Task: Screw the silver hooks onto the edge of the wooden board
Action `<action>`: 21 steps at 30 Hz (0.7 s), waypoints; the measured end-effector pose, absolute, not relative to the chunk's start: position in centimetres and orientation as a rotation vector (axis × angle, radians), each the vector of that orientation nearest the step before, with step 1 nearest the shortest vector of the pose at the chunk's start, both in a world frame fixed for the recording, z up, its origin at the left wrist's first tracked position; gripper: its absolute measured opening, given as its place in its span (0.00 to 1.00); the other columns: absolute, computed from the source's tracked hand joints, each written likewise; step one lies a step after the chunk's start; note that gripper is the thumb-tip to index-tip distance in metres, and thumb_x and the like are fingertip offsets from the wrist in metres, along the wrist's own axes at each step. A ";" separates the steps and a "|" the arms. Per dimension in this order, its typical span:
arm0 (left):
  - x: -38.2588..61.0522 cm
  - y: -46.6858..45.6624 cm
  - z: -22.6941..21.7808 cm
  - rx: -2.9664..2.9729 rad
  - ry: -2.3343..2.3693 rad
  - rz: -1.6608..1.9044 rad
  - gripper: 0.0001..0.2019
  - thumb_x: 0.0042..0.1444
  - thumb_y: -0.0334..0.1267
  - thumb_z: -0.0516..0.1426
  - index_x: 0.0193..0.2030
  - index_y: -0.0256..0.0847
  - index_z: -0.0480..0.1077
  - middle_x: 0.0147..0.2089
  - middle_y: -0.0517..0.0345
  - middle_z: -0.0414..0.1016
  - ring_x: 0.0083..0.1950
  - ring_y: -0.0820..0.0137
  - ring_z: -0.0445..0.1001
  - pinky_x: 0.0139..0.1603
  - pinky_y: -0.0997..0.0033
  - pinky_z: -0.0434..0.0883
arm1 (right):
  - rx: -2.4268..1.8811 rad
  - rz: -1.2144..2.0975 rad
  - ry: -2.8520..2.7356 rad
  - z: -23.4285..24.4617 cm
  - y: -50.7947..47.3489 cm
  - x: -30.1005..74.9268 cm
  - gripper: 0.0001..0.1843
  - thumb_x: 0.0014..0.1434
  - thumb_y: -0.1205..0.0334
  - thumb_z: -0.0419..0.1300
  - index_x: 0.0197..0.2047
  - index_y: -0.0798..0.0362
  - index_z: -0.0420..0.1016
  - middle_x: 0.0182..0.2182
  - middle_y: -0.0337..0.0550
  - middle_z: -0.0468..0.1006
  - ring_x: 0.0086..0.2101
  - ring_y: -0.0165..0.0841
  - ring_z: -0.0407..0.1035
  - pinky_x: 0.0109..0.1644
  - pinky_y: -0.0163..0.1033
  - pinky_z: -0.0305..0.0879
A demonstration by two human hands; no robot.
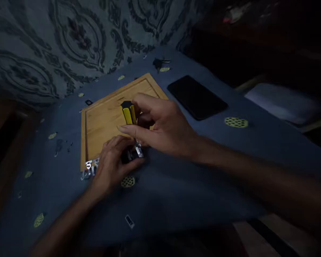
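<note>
Gripping the screwdriver (pixel 128 115), right hand (pixel 164 126) holds it slightly tilted above a fitting (pixel 138 150) at near edge of the board (pixel 103 123). Left hand (pixel 112 160) curls beside this fitting; cannot tell whether it grips. Second fitting (pixel 89 166) sits at near-left corner. Board lies on table (pixel 176 192).

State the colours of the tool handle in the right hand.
The handle is yellow and black, best seen in the head view.

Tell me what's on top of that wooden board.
Along the near edge of the wooden board are shiny metal hardware and the left hand; over it, the right hand grips a yellow-handled tool. What the hands cover can't be seen.
</note>
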State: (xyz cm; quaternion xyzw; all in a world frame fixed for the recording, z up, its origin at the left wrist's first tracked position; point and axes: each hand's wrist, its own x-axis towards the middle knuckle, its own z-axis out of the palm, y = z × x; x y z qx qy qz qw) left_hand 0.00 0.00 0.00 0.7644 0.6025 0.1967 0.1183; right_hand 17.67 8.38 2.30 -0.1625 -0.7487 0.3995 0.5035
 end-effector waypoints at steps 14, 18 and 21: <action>-0.1 0.0 -0.1 2.215 1.763 0.623 0.15 0.56 0.44 0.67 0.48 0.44 0.75 0.49 0.53 0.79 0.52 0.55 0.76 0.53 0.51 0.71 | -0.413 0.961 -1.827 2.5 8.2 17.8 0.17 0.62 0.67 0.64 0.31 0.50 0.57 0.26 0.29 0.63 0.27 0.22 0.62 0.31 0.31 0.63; 0.0 0.0 -0.2 2.206 1.751 0.661 0.16 0.56 0.42 0.67 0.49 0.43 0.75 0.50 0.52 0.79 0.53 0.54 0.76 0.54 0.50 0.70 | -0.386 0.943 -1.844 2.6 8.2 17.9 0.18 0.61 0.68 0.65 0.30 0.50 0.56 0.26 0.29 0.62 0.27 0.22 0.63 0.32 0.31 0.65; 0.1 0.0 -0.1 2.208 1.757 0.686 0.15 0.55 0.41 0.68 0.49 0.45 0.75 0.50 0.54 0.79 0.52 0.54 0.76 0.54 0.49 0.70 | -0.376 0.912 -1.877 2.6 8.1 17.9 0.17 0.62 0.67 0.65 0.31 0.50 0.57 0.26 0.29 0.63 0.27 0.23 0.63 0.32 0.31 0.66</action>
